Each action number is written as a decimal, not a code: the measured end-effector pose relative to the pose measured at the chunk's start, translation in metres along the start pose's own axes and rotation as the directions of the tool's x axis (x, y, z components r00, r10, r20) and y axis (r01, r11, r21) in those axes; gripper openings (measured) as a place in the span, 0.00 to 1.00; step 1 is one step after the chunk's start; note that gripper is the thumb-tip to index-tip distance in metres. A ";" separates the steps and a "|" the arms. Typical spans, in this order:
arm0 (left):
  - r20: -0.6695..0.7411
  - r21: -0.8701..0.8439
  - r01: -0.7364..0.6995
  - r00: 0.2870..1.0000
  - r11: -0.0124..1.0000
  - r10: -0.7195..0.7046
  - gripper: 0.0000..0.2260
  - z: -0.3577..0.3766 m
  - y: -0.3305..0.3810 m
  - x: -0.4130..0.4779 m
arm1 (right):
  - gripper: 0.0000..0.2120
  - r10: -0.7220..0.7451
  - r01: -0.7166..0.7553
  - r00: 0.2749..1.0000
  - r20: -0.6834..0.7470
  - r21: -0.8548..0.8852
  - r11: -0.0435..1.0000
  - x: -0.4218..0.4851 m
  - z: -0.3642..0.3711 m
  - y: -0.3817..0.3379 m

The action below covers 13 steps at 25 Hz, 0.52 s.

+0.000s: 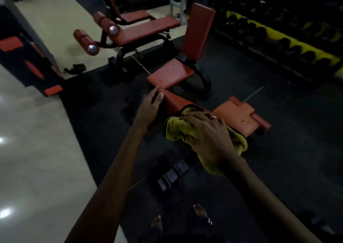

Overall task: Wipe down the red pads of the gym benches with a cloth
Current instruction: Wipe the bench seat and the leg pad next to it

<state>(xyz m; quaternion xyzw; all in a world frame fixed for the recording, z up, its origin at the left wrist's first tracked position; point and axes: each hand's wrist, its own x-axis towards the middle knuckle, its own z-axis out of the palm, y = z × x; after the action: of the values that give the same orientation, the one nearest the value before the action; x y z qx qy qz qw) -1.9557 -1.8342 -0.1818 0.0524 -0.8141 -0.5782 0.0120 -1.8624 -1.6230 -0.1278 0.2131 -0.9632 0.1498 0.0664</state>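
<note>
Left hand point(149, 107): thumb and fingers grip the red pad point(174, 101) at its tip.
Right hand point(207, 131): fingers curled over yellow cloth point(176, 131), pressing it onto the pad.

Right hand point(207, 133): one metallic ring point(213, 117) on a finger, at the hand's 12 o'clock. Left forearm point(115, 168) and right forearm point(259, 183): bare. Feet point(199, 210), at frame 6 o'clock: bare.
</note>
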 end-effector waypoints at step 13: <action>-0.046 0.472 -0.253 0.950 0.845 0.310 0.21 0.022 0.025 -0.028 | 0.21 0.595 -0.282 0.765 -0.246 0.702 0.654 -0.048 0.033 -0.014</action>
<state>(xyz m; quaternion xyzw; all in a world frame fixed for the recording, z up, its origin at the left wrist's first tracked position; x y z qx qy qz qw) -1.9312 -1.8024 -0.1644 -0.0314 -0.9242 -0.3565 0.1331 -1.8153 -1.6271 -0.1640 -0.0662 -0.8341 0.5186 0.1760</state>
